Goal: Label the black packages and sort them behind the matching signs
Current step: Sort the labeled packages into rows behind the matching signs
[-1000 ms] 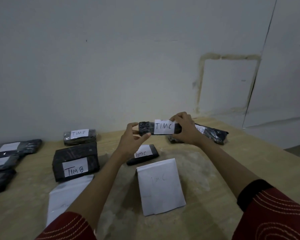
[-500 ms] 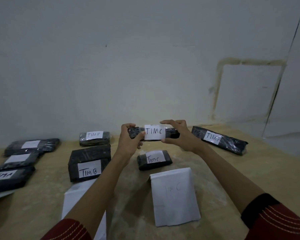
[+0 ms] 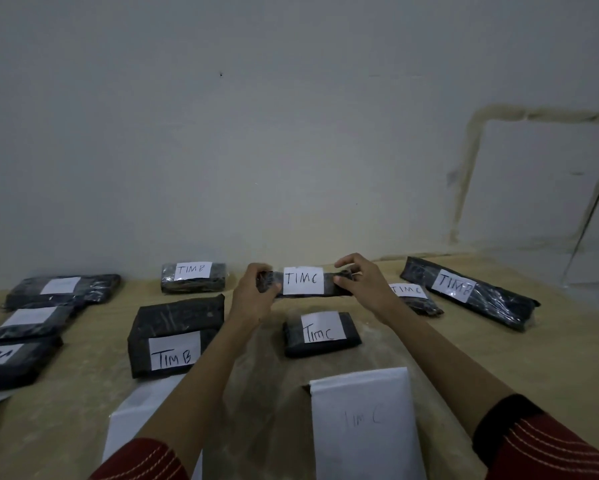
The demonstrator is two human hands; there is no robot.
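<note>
The left hand [image 3: 253, 296] and right hand [image 3: 367, 289] each grip one end of a slim black package [image 3: 303, 280] with a white label reading "TIM C", fingers curled round it. It is held level just above the desk [image 3: 498, 358], close to the wall. In front of it a second "TIM C" package [image 3: 322, 336] lies flat, and nearer still stands the white "TIM C" sign [image 3: 362, 420]. A long "TIM B" package [image 3: 471, 292] lies to the right.

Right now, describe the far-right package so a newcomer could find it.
Follow the table to its right end by the wall. The long package lies there slanted, the longest around, reading TIM B, unlike the TIM C package beside it.
</note>
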